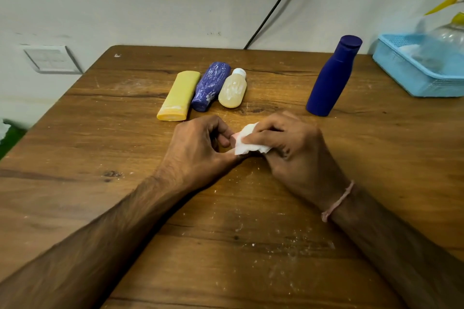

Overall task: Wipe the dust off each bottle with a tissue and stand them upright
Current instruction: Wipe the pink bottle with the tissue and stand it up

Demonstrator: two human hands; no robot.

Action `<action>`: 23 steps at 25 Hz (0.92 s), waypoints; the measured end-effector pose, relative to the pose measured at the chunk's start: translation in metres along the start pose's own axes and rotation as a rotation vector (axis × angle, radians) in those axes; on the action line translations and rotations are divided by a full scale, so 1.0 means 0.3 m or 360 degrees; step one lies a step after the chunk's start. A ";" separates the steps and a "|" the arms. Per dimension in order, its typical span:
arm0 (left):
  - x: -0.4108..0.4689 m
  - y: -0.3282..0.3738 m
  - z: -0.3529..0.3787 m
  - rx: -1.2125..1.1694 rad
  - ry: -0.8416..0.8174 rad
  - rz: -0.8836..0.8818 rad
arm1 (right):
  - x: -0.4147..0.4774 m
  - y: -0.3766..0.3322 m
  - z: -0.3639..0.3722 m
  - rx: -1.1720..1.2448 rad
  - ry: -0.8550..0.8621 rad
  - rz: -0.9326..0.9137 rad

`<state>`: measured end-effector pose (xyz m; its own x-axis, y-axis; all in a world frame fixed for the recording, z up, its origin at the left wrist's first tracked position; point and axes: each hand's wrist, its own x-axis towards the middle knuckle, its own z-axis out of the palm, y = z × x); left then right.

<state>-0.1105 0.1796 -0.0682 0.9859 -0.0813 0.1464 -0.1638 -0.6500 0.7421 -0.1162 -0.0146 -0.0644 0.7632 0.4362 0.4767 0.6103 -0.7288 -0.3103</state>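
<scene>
While the tissue (247, 142) sits crumpled at the centre of the frame, over the wooden table (120, 138), we see the right hand (293, 150) gripping it, fingers curled over its top. The left hand (198, 150) meets it from the left, fingers curled and thumb running under the white wad; we cannot tell whether it pinches the tissue or only touches it. Above the hands, three bottles lie side by side: a yellow bottle (178, 96), a purple bottle (210, 86) streaked with white dust, and a clear bottle (233, 89) with a white cap, holding pale yellowish liquid under a dusty film. Right of them, well apart, a dark blue bottle (331, 76) stands upright and looks clean. At the upper right, a light blue basket (401, 78) holds a clear, blurred vessel and something white; the frame edge cuts it off. White specks dot the table lower down.
</scene>
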 end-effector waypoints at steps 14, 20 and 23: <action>-0.001 -0.005 0.006 0.0049 0.0006 0.0132 | 0.011 0.065 -0.023 0.0022 0.0094 0.0124; -0.004 -0.008 0.009 0.0054 0.0006 0.0156 | 0.009 0.018 0.003 -0.0046 0.0104 0.0093; -0.007 -0.005 0.009 0.0023 0.0024 0.0142 | 0.013 0.006 0.015 0.0005 -0.0034 -0.0065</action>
<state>-0.1123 0.1787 -0.0713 0.9668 -0.1281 0.2212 -0.2502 -0.6515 0.7162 -0.1112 -0.0118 -0.0668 0.7421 0.4766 0.4713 0.6416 -0.7085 -0.2938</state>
